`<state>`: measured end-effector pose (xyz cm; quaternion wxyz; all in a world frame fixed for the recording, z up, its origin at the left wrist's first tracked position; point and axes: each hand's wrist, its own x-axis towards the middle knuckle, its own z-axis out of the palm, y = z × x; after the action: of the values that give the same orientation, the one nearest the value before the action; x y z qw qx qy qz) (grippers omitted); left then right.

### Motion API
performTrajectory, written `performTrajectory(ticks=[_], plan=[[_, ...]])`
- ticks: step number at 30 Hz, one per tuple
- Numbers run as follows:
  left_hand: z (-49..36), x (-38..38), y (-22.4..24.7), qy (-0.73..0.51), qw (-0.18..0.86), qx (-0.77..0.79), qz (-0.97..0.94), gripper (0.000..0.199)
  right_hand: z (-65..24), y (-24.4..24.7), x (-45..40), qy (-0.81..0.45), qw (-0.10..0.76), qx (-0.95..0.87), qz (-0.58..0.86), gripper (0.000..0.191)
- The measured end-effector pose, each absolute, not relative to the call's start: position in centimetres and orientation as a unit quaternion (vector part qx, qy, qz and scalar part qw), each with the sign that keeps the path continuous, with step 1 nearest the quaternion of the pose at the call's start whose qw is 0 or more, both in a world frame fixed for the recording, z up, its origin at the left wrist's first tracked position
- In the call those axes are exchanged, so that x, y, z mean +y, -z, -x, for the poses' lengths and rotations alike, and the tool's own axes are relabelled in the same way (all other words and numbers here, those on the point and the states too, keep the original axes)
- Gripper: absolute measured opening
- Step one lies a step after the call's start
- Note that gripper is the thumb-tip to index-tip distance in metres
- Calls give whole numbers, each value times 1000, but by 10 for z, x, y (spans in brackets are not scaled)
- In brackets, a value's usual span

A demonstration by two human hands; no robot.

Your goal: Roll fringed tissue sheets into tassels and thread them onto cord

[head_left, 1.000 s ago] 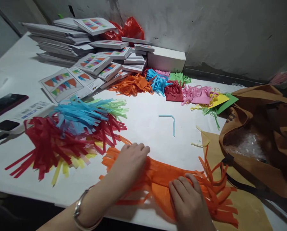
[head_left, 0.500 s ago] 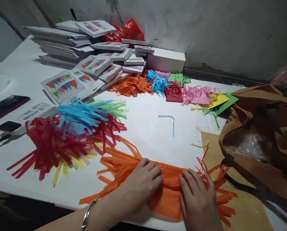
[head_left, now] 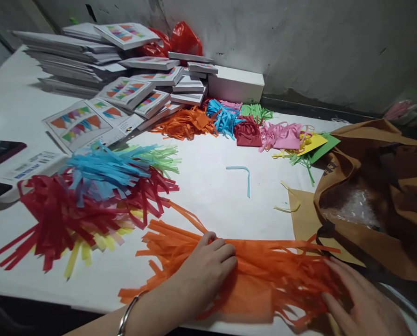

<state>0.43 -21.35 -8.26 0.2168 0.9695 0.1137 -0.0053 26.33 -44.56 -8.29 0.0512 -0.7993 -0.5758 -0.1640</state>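
A sheet of orange tissue paper (head_left: 245, 301) with fringed strips at both ends lies across the front of the table. My left hand (head_left: 213, 263) presses on its middle with curled fingers closed on the paper; the thumb is mostly hidden. At the right end, my right hand (head_left: 364, 298) is beside the fringe strips (head_left: 309, 280), thumb and fingers apart, slightly blurred. A silver bracelet (head_left: 126, 315) circles my left wrist. To the left lies a pile of fringed tissue with blue strips (head_left: 103, 172) over dark red ones (head_left: 61, 210), with yellow and light green ones showing.
Printed packs (head_left: 126, 91) are stacked at the back left, by a white box (head_left: 235, 84). Small coloured tissue bundles (head_left: 248, 130) line the back. A brown bag (head_left: 386, 186) stands at the right. A blue strip (head_left: 248, 179) lies mid-table; a phone (head_left: 2, 154) is far left.
My right hand has moved right, from the middle of the orange tissue to its right fringe, whose strips now lie straighter. My left hand stays on the middle. The view has shifted slightly.
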Motion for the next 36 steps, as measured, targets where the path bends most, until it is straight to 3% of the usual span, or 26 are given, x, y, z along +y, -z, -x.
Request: performTrajectory(ticks=[3, 8, 14, 19, 27, 31, 36], plan=[[-2, -211, 82, -6, 218, 113, -969, 30, -258, 89, -440, 126, 62, -542, 828, 37], [4, -210, 81, -60, 200, 126, -970, 14, -263, 103, -456, 109, 34, -458, 881, 46], [4, -211, 84, -76, 211, 129, -966, 12, -250, 87, -448, 168, 119, -556, 805, 30], [3, -212, 83, -97, 214, 134, -963, 12, -231, 88, -432, 205, 178, -501, 822, 23], [4, -214, 77, -76, 200, 149, -965, 24, -234, 109, -449, 194, 59, -459, 865, 37], [3, -214, 82, -78, 201, 154, -964, 25, -219, 102, -448, 110, 210, -411, 880, 25], [4, -209, 94, -82, 219, 138, -962, 34, -197, 96, -432, -135, 547, -159, 811, 30]])
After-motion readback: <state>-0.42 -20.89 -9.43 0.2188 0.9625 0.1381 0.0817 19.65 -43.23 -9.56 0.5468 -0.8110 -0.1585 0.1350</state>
